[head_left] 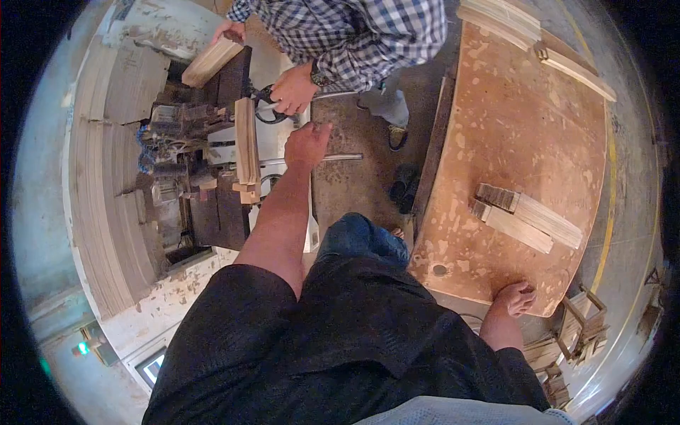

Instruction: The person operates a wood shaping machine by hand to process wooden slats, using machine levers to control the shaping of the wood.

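Note:
My left hand [308,146] reaches forward over the front of the machine, its fingers curled, with nothing visible in them. Just left of it stands a bundle of long wood strips [246,142] on the machine, with short wood blocks [246,193] at its near end. On the right, my right hand [516,299] rests at the near edge of the brown table [489,134], fingers loosely folded and holding nothing visible. Beyond that hand, two stacks of wood strips [545,218] lie on the table, their ends dark.
Across from me a person in a checked shirt [319,35] has one hand [294,90] at the machine's handwheel and the other on a wood piece [211,62]. Tall layered wood stacks [113,191] line the far left. More strips [577,74] lie along the table's far edge.

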Demonstrator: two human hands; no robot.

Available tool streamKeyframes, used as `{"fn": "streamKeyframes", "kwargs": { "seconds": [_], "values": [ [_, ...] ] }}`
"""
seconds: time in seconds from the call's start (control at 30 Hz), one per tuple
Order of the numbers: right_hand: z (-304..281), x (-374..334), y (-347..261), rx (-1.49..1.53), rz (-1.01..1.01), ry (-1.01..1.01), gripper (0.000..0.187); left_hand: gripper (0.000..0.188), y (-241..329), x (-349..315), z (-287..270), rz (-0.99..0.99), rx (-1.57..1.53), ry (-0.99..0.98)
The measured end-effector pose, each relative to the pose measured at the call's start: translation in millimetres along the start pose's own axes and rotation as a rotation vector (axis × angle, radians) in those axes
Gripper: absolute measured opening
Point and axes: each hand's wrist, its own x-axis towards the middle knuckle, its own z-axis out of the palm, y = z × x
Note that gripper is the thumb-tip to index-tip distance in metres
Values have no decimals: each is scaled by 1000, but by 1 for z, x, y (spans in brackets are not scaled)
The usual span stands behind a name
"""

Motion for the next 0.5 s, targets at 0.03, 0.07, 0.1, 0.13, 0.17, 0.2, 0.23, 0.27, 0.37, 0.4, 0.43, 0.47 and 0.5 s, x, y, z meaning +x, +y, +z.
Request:
{"fn": "streamKeyframes", "kwargs": {
  "seconds": [0.03, 0.07, 0.1, 0.13, 0.17, 0.2, 0.23, 0.27, 0.37, 0.4, 0.43, 0.47, 0.5],
  "values": [
    [-5, -4, -5, 5, -6, 8, 63, 64, -1, 2, 0, -16, -10, 10],
    [-10, -9, -10, 11, -13, 15, 61, 62, -2, 4, 0, -33, -19, 20],
    [-14, -1, -17, 12, -10, 28, 61, 62, 4, 3, 6, -27, -30, 19],
    [-21, -4, -21, -10, 6, 6, 61, 61, 3, 3, 6, -26, -33, 22],
    [-24, -7, -22, -33, 21, -17, 60, 60, 2, 2, 5, -27, -36, 25],
    [-23, -6, -19, -36, 30, -14, 60, 60, 3, 2, 5, -17, -36, 21],
    [-20, -5, -16, -34, 17, 3, 60, 58, 4, 1, 4, -18, -17, 45],
    [-19, -5, -14, -33, 3, 19, 60, 56, 4, 0, 4, -20, 2, 70],
    [-19, -4, -14, -24, 31, 6, 60, 52, 12, -6, 0, -25, -93, 58],
    [-18, -4, -13, -25, 38, 7, 60, 52, 11, -6, -1, -18, -93, 57],
    [-16, -3, -10, -30, 27, 5, 60, 51, 9, -5, 0, -13, -94, 58],
    [-15, -3, -8, -35, 17, 4, 60, 50, 9, -4, 1, -7, -95, 59],
    [-16, -4, -11, -33, 20, 4, 60, 50, 7, -4, 1, -4, -95, 60]
  ]
}}
